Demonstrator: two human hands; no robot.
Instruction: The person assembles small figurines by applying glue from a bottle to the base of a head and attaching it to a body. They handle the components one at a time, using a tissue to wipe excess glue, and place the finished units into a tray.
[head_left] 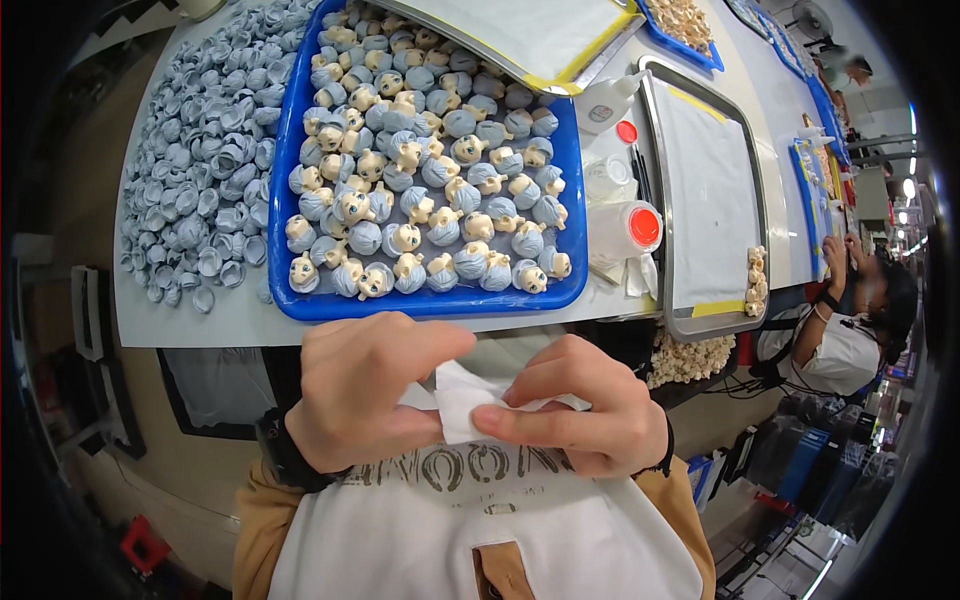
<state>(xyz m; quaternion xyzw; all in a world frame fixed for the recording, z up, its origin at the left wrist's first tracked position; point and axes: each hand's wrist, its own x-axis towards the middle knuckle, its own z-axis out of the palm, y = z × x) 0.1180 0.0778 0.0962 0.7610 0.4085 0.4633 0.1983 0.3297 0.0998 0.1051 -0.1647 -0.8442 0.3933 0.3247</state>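
In front of my chest, just below the table's near edge, I hold a small folded piece of white tissue [462, 402]. My right hand [595, 405] pinches it, thumb pressed flat on its front. My left hand [365, 385] curls at its other side, with the thumb reaching behind the left edge and the index finger above it. Whether something small is wrapped in the tissue is hidden. Directly beyond my hands stands a blue tray [430, 308] full of small doll heads [405, 238] with pale blue hair and cream faces.
Loose pale blue hair shells [205, 170] are heaped on the left. Right of the tray stand a white bottle [608, 103] and a red-lidded jar [628, 228]. A paper-lined metal tray [700, 190] holds several cream parts; another metal tray [530, 40] overlaps the blue one. A co-worker [840, 330] sits at far right.
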